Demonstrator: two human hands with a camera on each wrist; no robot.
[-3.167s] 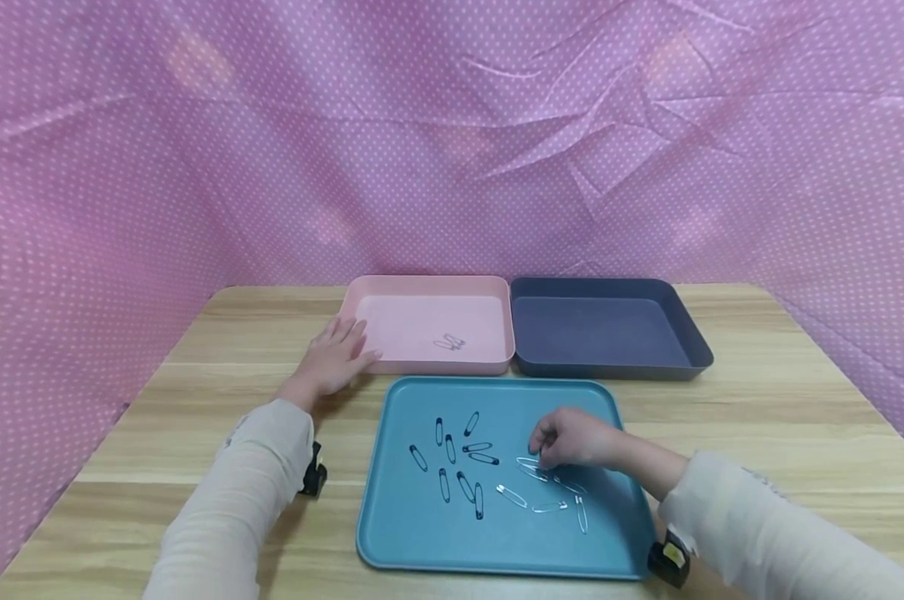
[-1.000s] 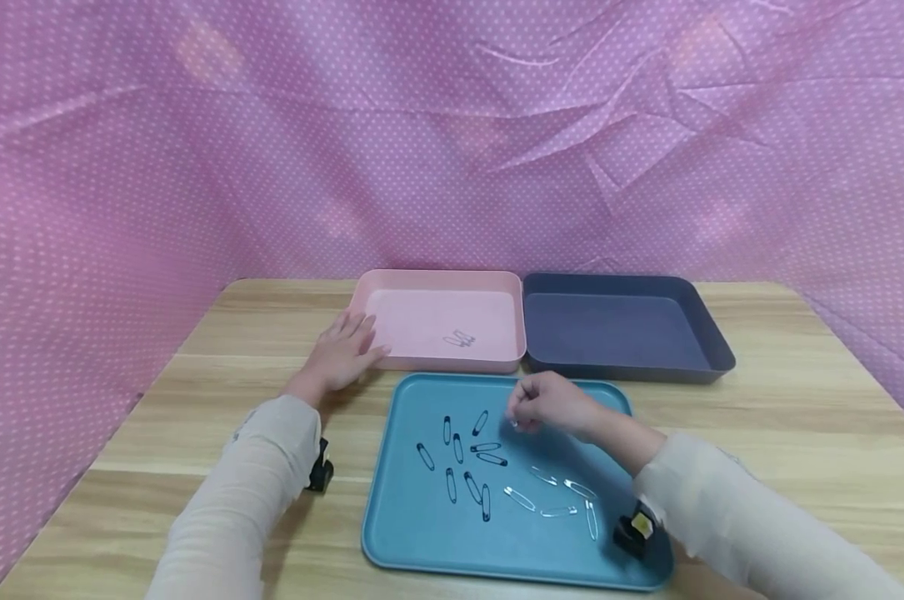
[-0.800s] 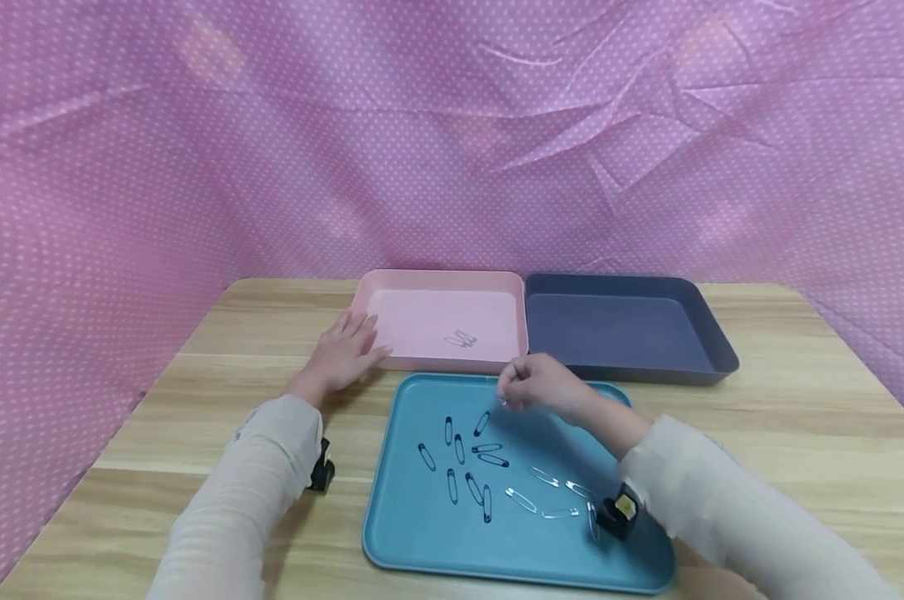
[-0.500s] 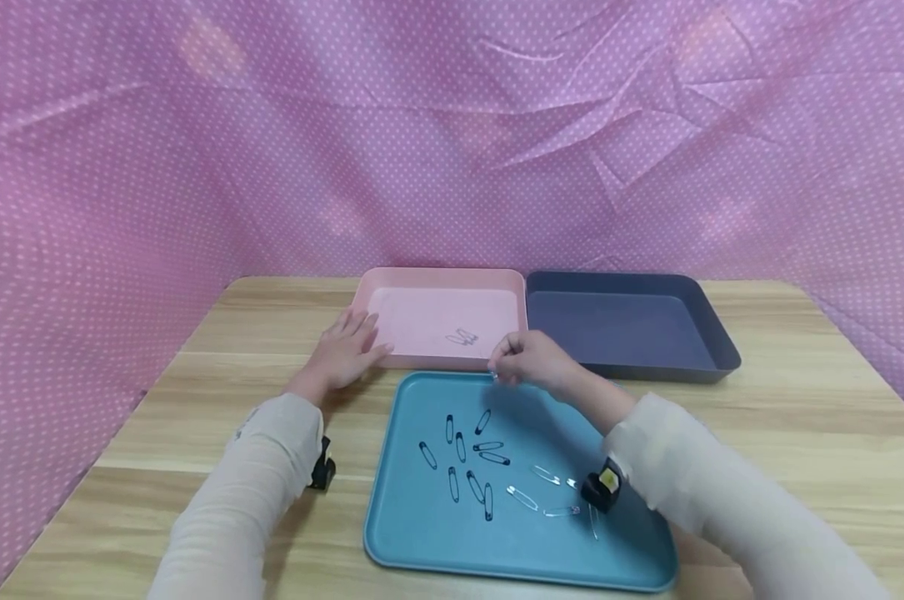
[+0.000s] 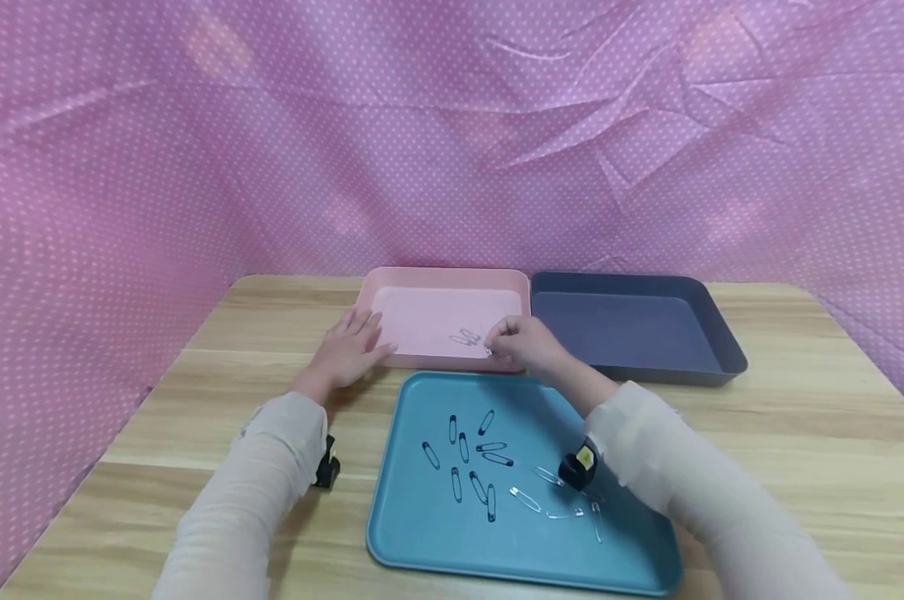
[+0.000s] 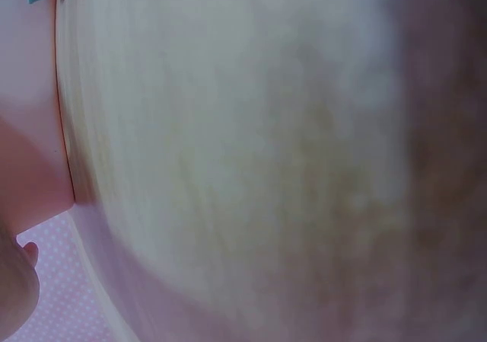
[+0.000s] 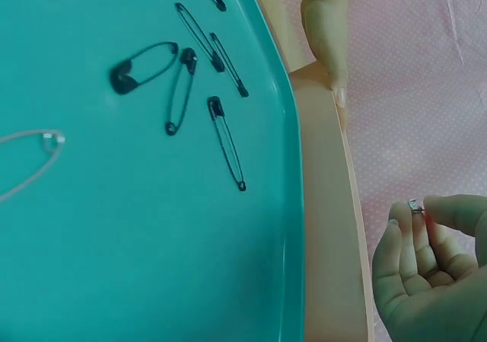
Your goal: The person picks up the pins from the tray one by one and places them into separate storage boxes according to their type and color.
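Note:
My right hand (image 5: pixel 524 342) is over the front right corner of the pink tray (image 5: pixel 414 308). Thumb and fingertip pinch a silver safety pin (image 7: pixel 415 205), mostly hidden by the fingers. Several silver safety pins (image 5: pixel 466 337) lie in a small cluster on the pink tray's floor, just left of that hand. My left hand (image 5: pixel 347 348) rests at the pink tray's front left corner, fingers straight and spread over its rim. Nearer me, the blue tray (image 5: pixel 422 542) bears several black-headed safety pins (image 7: pixel 216 107) at left and several loose silver safety pins (image 5: pixel 526 499) at right.
A dark grey-blue tray (image 5: pixel 624 325) stands against the pink tray's right side. All three trays are on a wood-grain table (image 5: pixel 804 400). A pink dotted cloth (image 5: pixel 452 167) hangs behind. My right sleeve and wrist camera (image 5: pixel 577 467) cover part of the blue tray.
My right hand has lifted a silver safety pin off the blue tray and carried it forward and left, over the pink tray's corner. The left hand has stayed on its rim.

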